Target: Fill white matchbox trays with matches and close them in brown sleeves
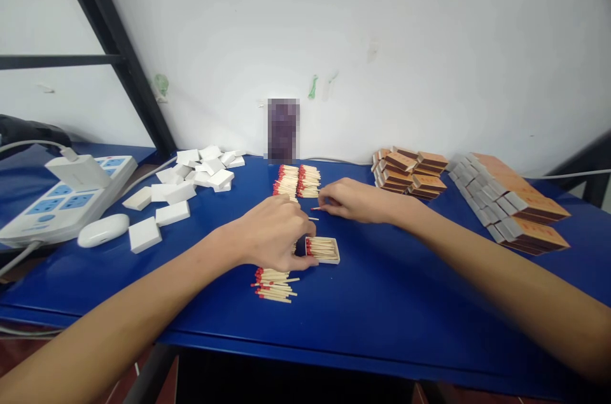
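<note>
My left hand is curled shut over the left end of a small white matchbox tray that lies on the blue table with red-tipped matches in it. My right hand is just behind it, fingers pinched on a single match. A loose pile of matches lies in front of my left hand. Two neat stacks of matches lie further back, near the wall.
White empty inner trays are heaped at the left. Beside them sit a power strip and a white mouse-shaped case. Orange matchbox sleeves and a long stacked row of boxes fill the right.
</note>
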`<move>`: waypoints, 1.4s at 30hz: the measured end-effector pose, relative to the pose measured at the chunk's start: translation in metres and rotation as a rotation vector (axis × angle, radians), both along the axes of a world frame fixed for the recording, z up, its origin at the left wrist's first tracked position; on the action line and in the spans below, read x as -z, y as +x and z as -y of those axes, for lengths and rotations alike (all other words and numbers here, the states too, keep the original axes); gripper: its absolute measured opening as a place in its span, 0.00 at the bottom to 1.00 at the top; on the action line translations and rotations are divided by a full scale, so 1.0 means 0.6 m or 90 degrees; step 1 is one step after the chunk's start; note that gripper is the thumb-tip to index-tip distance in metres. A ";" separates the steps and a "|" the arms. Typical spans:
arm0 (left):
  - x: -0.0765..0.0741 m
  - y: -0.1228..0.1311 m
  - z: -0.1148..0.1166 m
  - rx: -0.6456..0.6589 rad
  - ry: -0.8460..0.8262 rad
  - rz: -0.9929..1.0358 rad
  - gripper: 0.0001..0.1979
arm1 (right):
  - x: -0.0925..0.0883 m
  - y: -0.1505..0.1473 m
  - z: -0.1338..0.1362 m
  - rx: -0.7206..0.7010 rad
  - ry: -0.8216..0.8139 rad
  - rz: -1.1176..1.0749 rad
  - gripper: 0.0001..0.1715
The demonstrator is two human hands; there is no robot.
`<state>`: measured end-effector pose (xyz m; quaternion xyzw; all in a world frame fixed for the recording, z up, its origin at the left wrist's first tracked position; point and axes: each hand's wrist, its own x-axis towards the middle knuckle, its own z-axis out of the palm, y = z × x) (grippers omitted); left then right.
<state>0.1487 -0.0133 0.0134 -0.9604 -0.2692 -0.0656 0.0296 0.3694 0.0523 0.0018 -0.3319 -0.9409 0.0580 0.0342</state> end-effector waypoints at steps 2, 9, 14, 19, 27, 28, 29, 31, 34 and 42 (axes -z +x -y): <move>0.000 0.000 0.000 -0.004 -0.004 -0.002 0.17 | 0.003 -0.004 0.005 0.005 -0.008 -0.034 0.09; 0.000 0.000 -0.002 -0.003 -0.009 0.001 0.17 | -0.006 -0.010 0.010 0.042 -0.006 -0.066 0.09; 0.002 -0.001 -0.002 0.010 0.002 0.011 0.17 | -0.007 0.003 0.004 0.058 -0.006 -0.009 0.09; 0.001 0.000 -0.002 0.006 -0.004 0.005 0.17 | -0.005 -0.002 0.002 0.066 0.009 -0.016 0.10; -0.001 0.000 -0.001 0.005 0.000 0.004 0.16 | -0.004 -0.005 0.000 0.036 -0.026 -0.057 0.12; -0.001 0.000 -0.001 0.006 0.001 0.004 0.16 | -0.004 -0.004 0.000 0.034 -0.027 -0.060 0.12; -0.001 0.000 -0.001 0.005 0.001 0.003 0.17 | -0.005 -0.002 0.000 0.032 -0.029 -0.066 0.11; -0.001 0.000 -0.001 0.000 -0.004 0.001 0.17 | -0.005 0.001 -0.001 0.038 -0.032 -0.075 0.09; -0.001 0.000 -0.001 -0.008 -0.010 -0.002 0.17 | -0.005 0.008 -0.003 0.064 -0.046 -0.075 0.08; -0.002 0.001 -0.001 -0.004 -0.008 0.003 0.16 | 0.007 0.005 -0.007 0.071 -0.075 -0.096 0.12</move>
